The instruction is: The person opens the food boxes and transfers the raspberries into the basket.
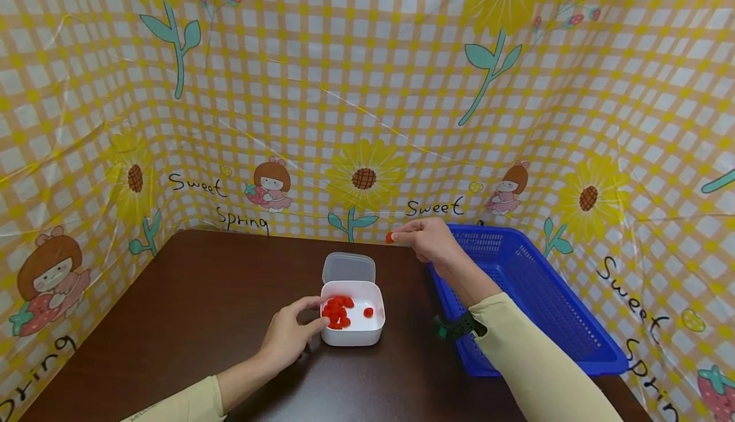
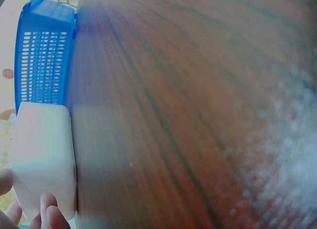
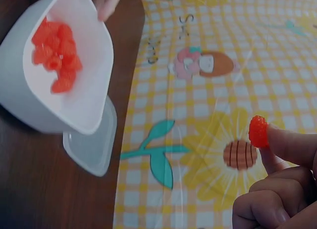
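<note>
High over the far side of the table, my right hand (image 1: pixel 429 238) pinches a red raspberry (image 3: pixel 258 131) between thumb and fingertip; its bumpy surface shows in the right wrist view. A white box (image 1: pixel 353 338) with rounded corners sits below and to the left of it. Several raspberries (image 3: pixel 55 48) are heaped at the left side of the box, and a single one (image 1: pixel 368 312) lies apart on its right. My left hand (image 1: pixel 287 332) holds the box at its left end, thumb toward the front and fingers toward the back.
A translucent lid (image 1: pixel 348 267) lies just behind the box. To the right, a blue plastic basket (image 1: pixel 551 301) with slotted walls stands under my right forearm. The checked, sunflower-printed cloth (image 1: pixel 298 122) rises behind the dark wooden table (image 1: pixel 189 301) and along both sides.
</note>
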Demonstrator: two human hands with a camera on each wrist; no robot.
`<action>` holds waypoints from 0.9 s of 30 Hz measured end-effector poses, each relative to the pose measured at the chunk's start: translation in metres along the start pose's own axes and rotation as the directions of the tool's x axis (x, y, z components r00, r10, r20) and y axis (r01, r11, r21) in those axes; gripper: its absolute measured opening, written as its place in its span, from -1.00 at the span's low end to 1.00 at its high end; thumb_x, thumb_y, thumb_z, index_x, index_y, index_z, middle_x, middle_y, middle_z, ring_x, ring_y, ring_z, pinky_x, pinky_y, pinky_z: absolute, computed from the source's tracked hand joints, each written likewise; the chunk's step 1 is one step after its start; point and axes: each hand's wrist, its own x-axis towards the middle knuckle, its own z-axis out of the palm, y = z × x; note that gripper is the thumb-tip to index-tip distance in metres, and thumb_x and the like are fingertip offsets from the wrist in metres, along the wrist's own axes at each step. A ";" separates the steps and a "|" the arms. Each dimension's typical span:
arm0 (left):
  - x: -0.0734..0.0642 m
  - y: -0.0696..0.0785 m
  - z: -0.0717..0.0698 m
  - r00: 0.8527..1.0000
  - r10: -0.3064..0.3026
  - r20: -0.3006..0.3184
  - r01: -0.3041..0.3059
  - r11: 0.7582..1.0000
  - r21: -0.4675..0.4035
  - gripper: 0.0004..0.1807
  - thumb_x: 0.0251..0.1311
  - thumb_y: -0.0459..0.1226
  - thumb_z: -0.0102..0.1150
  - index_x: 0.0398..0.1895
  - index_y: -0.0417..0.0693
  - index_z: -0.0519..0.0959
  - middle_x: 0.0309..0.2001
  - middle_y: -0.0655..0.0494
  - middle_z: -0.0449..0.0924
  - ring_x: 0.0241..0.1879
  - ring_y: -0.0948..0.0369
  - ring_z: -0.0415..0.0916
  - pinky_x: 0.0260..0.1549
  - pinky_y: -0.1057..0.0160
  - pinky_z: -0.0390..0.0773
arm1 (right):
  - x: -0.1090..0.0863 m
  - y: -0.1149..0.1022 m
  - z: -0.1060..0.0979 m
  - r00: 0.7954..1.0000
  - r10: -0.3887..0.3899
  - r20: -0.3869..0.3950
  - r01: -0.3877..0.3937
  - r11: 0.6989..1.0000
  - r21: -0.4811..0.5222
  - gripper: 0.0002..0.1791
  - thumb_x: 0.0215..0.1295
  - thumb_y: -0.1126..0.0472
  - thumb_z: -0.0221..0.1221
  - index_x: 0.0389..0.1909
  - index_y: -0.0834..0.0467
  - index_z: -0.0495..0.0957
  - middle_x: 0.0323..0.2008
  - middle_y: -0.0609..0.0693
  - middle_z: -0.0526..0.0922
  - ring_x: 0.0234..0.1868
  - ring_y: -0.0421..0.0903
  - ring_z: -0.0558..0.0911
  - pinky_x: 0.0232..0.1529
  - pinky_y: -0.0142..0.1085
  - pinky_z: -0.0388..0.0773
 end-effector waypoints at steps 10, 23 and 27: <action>-0.001 0.001 -0.001 1.000 -0.006 0.010 0.006 1.000 -0.008 -0.53 0.18 -0.11 0.41 0.17 0.07 0.62 0.03 0.01 0.66 -0.60 0.18 0.52 -0.64 0.30 0.44 | 0.010 0.012 -0.033 0.999 0.027 -0.032 -0.027 1.000 0.003 -0.61 0.36 0.15 0.28 0.06 0.36 0.64 -0.83 -0.26 0.09 -0.77 -0.27 0.00 -0.68 -0.36 0.04; -0.003 0.003 0.000 1.000 -0.021 0.008 0.021 1.000 -0.003 -0.55 0.19 -0.13 0.41 0.16 0.08 0.62 0.02 0.03 0.66 -0.62 0.20 0.49 -0.69 0.27 0.42 | 0.026 0.037 -0.065 0.993 0.082 -0.082 -0.083 0.996 -0.010 -0.55 0.38 0.12 0.24 0.16 0.33 0.57 -0.81 -0.26 0.10 -0.77 -0.27 0.03 -0.65 -0.36 0.10; -0.002 0.003 0.000 1.000 -0.019 0.006 0.019 1.000 -0.001 -0.55 0.19 -0.12 0.41 0.16 0.08 0.63 0.02 0.03 0.66 -0.63 0.20 0.48 -0.69 0.28 0.42 | 0.029 0.044 -0.073 0.993 0.078 -0.086 -0.081 0.996 -0.039 -0.53 0.38 0.12 0.24 0.17 0.35 0.57 -0.82 -0.27 0.09 -0.77 -0.28 0.03 -0.67 -0.37 0.10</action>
